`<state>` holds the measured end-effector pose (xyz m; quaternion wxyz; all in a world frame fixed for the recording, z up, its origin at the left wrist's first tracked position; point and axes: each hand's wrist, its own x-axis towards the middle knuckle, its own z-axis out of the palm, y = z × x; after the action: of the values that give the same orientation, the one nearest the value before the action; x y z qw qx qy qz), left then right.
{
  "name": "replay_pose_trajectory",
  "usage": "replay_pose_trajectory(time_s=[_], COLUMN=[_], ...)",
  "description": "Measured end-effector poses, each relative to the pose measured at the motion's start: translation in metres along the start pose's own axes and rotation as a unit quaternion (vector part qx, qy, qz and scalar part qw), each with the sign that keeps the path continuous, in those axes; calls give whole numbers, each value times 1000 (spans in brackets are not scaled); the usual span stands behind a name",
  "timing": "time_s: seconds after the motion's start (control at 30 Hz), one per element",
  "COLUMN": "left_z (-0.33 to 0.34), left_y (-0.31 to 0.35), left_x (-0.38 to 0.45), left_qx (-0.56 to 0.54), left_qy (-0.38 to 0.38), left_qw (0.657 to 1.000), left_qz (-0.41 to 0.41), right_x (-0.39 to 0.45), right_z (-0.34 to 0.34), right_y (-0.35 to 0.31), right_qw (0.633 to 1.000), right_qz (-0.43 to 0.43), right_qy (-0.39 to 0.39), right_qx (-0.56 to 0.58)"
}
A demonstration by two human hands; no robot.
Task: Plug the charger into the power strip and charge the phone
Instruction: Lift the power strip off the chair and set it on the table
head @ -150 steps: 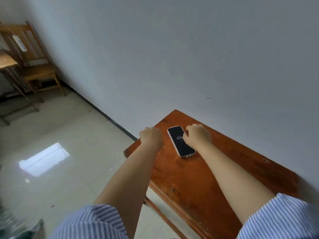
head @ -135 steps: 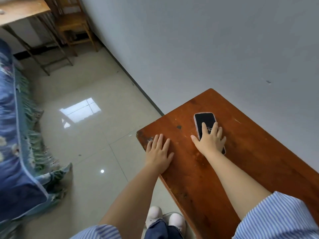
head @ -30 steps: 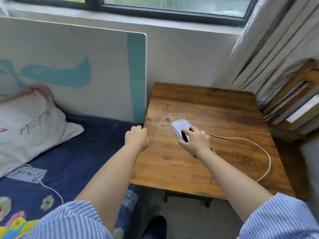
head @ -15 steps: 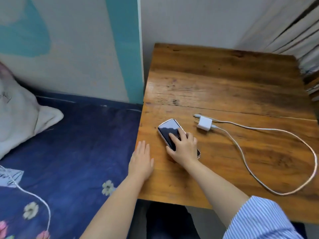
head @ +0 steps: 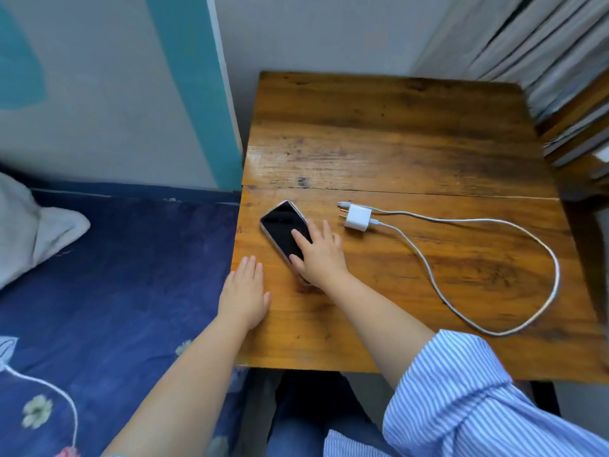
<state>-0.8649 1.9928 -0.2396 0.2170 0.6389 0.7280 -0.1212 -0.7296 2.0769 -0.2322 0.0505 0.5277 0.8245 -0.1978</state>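
A black-screened phone (head: 283,225) lies flat on the wooden table (head: 395,143), near its left edge. My right hand (head: 321,255) lies over the phone's near half, fingers on the screen and thumb along its left side. My left hand (head: 244,291) rests flat on the table's left edge, fingers apart and holding nothing. Just right of the phone lies a white charger plug (head: 357,217), prongs pointing left. Its white cable (head: 553,268) loops across the right half of the table, and the free connector (head: 342,204) ends beside the plug. No power strip is in view.
A bed with a dark blue flowered sheet (head: 115,275) adjoins the table's left side, with a white pillow (head: 29,225) and a thin white cord (head: 49,387) on it. A white and teal panel (head: 115,94) stands behind the bed. Curtains (head: 494,34) and wooden furniture (head: 580,127) are at the right.
The view has tipped down onto the table, bringing the charger into sight. My right hand brought the phone nearer the left edge and my left hand flattened; both have been nearly still for half a second.
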Motion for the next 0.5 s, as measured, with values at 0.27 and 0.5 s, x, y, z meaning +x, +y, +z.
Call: replay_pose_trajectory(time_s=[0.27,0.5], left_z=[-118,-194], left_y=[116,286], left_x=[5,-17], left_qx=[96,118], left_qy=[71,175], left_qw=[987,952], left_qz=[108,221], right_x=[-72,-170], right_z=[-123,-222], right_y=[71,178], right_qw=[987,956], right_qz=[34,121], right_qy=[153,265], right_qx=[21,17])
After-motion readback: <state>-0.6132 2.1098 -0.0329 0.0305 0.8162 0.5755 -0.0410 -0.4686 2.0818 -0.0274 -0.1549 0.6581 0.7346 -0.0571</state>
